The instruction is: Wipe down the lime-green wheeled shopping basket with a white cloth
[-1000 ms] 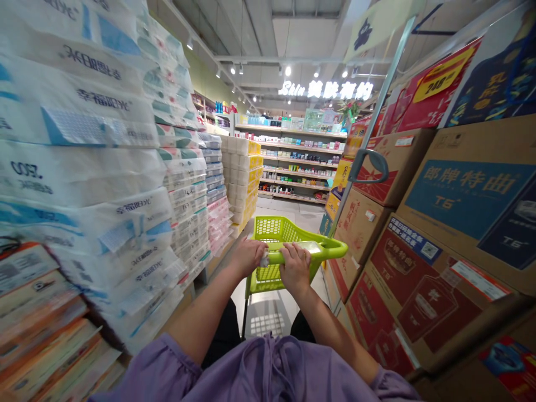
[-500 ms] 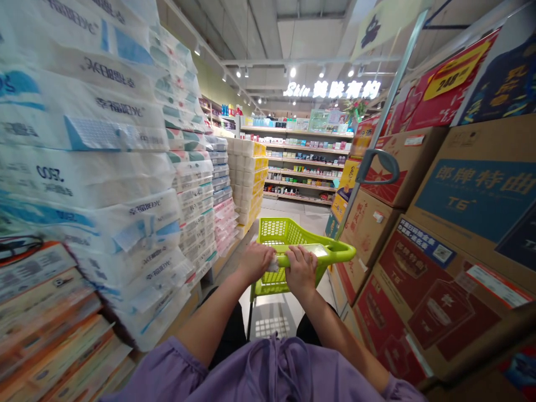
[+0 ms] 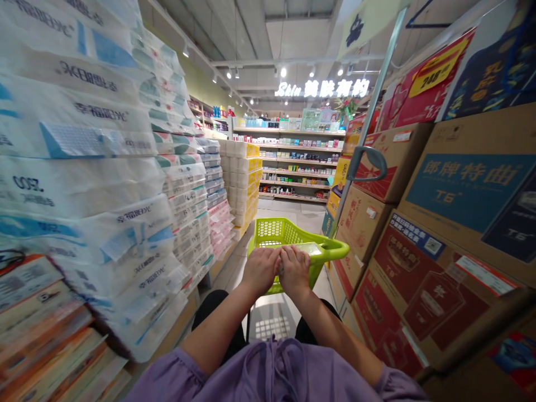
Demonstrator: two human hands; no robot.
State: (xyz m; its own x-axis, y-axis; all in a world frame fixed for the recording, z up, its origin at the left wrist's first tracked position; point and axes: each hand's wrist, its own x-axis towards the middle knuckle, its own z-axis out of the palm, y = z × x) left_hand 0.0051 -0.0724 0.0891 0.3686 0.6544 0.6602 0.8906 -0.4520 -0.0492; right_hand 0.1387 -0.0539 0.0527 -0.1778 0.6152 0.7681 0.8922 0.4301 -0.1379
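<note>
My left hand [image 3: 260, 271] and my right hand [image 3: 294, 271] sit side by side, both closed around the handle [image 3: 330, 251] of a lime-green plastic mesh shopping cart [image 3: 274, 234]. The fingers of the two hands nearly touch. A flat, pale, shiny object [image 3: 310, 249] rests on the handle just beyond my right hand; I cannot tell what it is. The cart's basket looks empty where it shows, and my hands hide part of it. My purple sleeves and dark trousers fill the bottom of the view.
Tall stacks of packaged tissue [image 3: 96, 167] wall the aisle's left side. Printed cardboard cartons [image 3: 444, 279] stack up on the right, with a metal pole [image 3: 371, 128] in front. Stocked shelves [image 3: 293, 162] stand at the aisle's far end, beyond the tiled floor [image 3: 288, 215].
My left hand has slid right along the handle to sit against my right hand. The white scrap that showed at my left hand no longer shows. The shelves and stacks have shifted slightly in view.
</note>
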